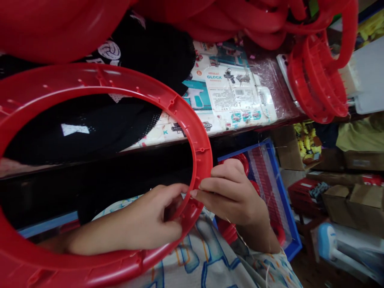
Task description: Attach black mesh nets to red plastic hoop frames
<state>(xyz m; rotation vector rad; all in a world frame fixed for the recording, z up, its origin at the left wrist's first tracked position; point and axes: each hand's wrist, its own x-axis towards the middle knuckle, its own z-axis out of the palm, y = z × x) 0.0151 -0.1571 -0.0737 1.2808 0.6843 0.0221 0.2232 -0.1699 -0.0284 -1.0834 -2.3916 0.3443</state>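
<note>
A large red plastic ring (126,82) fills the left of the view, held close to the camera. My left hand (150,222) reaches through its opening and grips the ring's lower right rim, thumb on the inside. My right hand (231,192) pinches the same rim from the outside, fingers curled and closed. Both hands meet at one spot on the rim. My patterned white and blue sleeve (204,256) lies below them.
A black mesh cloth (120,120) and packaged toy guns (231,96) lie on a shelf behind. More red plastic parts (321,84) hang at the upper right. A blue-rimmed crate (285,200) and cardboard boxes (348,196) stand at the right.
</note>
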